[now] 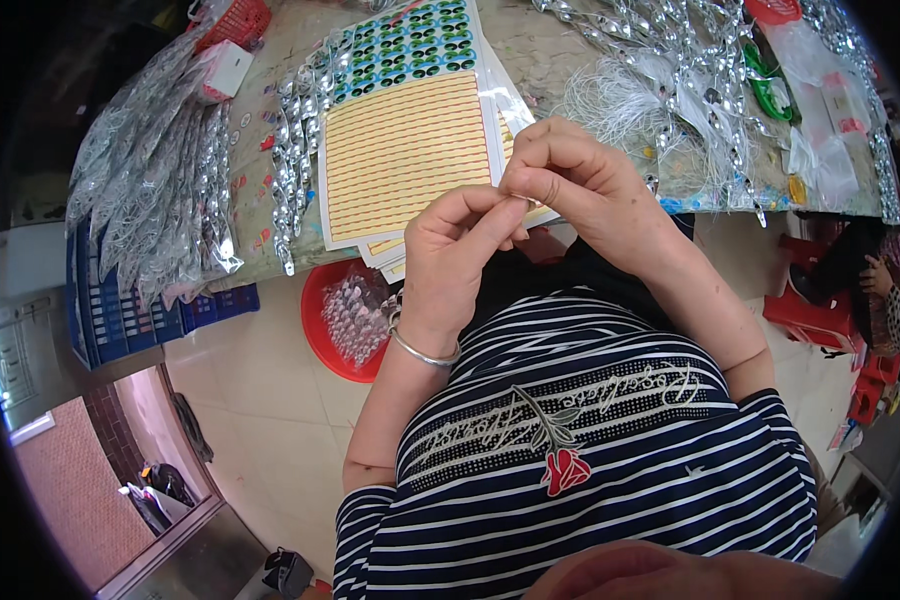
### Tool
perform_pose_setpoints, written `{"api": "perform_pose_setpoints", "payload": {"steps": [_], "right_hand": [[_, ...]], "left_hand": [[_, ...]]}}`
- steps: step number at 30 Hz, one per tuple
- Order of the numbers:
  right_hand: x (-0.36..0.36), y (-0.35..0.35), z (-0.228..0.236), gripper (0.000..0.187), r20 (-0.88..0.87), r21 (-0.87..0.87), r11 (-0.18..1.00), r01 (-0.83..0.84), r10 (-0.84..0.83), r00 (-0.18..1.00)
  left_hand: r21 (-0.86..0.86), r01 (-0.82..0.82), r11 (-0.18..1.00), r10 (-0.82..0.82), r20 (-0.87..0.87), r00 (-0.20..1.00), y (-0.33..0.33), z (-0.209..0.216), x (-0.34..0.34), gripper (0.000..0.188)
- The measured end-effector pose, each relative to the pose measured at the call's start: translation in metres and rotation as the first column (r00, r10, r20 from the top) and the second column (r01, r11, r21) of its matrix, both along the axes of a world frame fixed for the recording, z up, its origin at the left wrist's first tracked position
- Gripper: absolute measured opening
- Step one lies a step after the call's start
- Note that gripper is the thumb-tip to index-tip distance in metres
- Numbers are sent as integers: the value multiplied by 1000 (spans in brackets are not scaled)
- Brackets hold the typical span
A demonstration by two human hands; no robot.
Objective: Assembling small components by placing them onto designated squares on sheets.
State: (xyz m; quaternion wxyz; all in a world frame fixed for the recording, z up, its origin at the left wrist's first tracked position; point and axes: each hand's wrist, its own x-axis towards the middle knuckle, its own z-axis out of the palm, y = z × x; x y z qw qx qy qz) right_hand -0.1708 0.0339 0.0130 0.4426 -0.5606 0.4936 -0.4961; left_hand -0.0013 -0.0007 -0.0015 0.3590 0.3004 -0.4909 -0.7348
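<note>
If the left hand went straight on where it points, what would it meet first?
Probably the right hand: its fingertips sit close beside those of the left hand, though depth is unclear.

From head height we look steeply down through one wide fisheye, near the hands [615,205] and tabletop [550,62].

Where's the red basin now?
Head view, left of centre: the red basin sits below the table edge, left of the left hand, with a clear bag inside.

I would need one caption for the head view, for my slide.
Left hand and right hand meet at the fingertips near printed sheets on a worktable strewn with silvery strips.
</note>
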Motion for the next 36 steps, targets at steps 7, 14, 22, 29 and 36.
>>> {"api": "perform_pose_setpoints", "payload": {"steps": [7, 14, 22, 29, 36], "right_hand": [[-4, 9, 7, 9, -146, -159, 977, 141, -165, 975], [0, 14, 5, 9, -344, -329, 942, 71, -189, 920], [0, 14, 5, 11, -506, -429, 902, 54, -289, 813], [1, 12, 4, 11, -578, -436, 899, 43, -316, 753], [8, 8, -5, 14, -538, -510, 857, 79, -389, 747]], "left_hand": [[-61, -111, 992, 113, 33, 993, 3, 0, -1, 7], [-253, -104, 962, 132, 96, 987, 1, -5, -1, 8], [-337, -91, 937, 147, 146, 978, 2, -12, -1, 9], [-585, -41, 810, 216, 232, 948, 1, -16, -1, 10], [-420, -107, 901, 220, 230, 948, 5, -15, -2, 11]]}}
